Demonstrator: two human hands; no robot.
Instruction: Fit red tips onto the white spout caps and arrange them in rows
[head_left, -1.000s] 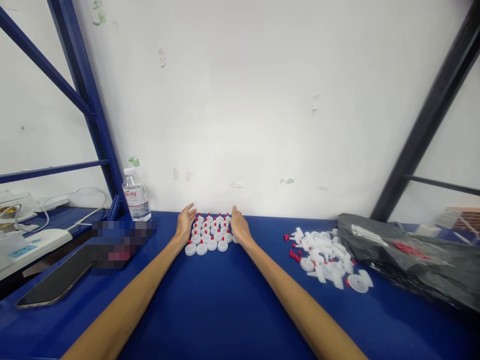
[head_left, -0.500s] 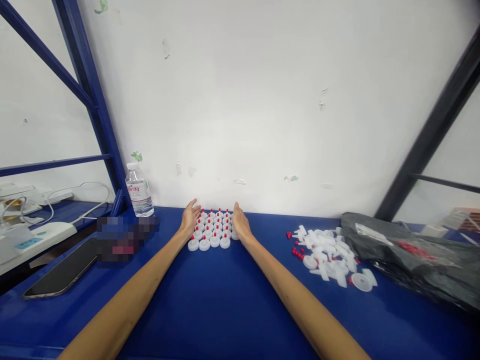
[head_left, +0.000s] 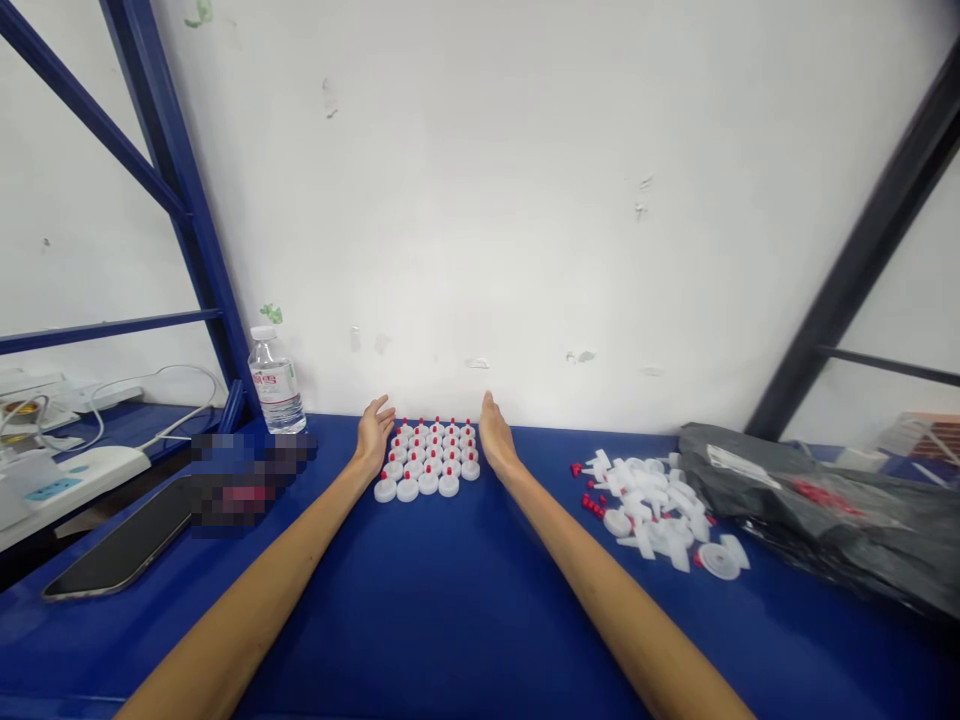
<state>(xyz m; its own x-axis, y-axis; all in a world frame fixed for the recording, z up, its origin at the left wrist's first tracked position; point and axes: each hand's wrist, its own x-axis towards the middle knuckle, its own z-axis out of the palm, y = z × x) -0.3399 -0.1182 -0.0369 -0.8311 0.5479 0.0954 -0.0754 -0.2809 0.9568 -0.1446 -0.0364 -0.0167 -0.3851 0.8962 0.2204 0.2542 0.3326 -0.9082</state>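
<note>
Rows of white round caps with red tips (head_left: 427, 460) stand upright in a tight block on the blue table (head_left: 450, 600), close to the wall. My left hand (head_left: 374, 436) is at the block's left side, fingers stretched out and palm turned inward; whether it touches the caps I cannot tell. On the other side my right hand (head_left: 496, 437) is held on edge with its fingers extended, a small gap between it and the caps. Neither hand grips anything.
To the right lies a loose pile of white plastic parts (head_left: 652, 505) with small red pieces (head_left: 592, 504), beside a dark plastic bag (head_left: 817, 510). At left are a water bottle (head_left: 276, 385), a phone (head_left: 124, 540) and a white power strip (head_left: 90, 478). The wall (head_left: 480, 200) rises behind.
My right hand has moved right, away from the block, uncovering caps on that side. My left hand has shifted slightly left. The block of caps looks about the same.
</note>
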